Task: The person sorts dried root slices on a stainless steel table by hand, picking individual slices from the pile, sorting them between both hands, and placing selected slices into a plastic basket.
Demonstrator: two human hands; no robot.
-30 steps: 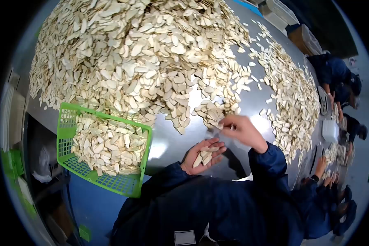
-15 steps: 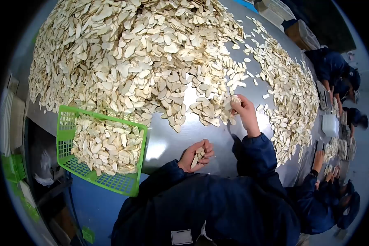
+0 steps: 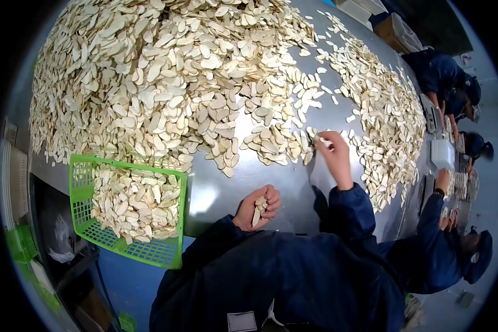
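Note:
My left hand (image 3: 258,208) is curled closed around several pale, oval dried slices (image 3: 258,210), palm up, close to my body. At the near edge of the big heap (image 3: 171,83) my right hand (image 3: 336,157) has its thumb and fingers pinched together, with a pale slice at the fingertips. Loose slices (image 3: 276,145) lie just left of those fingers. To the left of my left hand, a green plastic basket (image 3: 183,221) holds many of the same slices and tilts toward me.
The metal table (image 3: 216,191) carries the heap and a second long spread of slices (image 3: 382,116) on the right. Several co-workers in dark blue clothes (image 3: 426,249) work along the right side. A white container (image 3: 442,154) and a scale (image 3: 430,110) stand near them.
My right hand has shifted slightly right and down relative to the heap. My left hand stays closed on its slices. The view has moved a little; a co-worker's arm on the right has reached farther forward.

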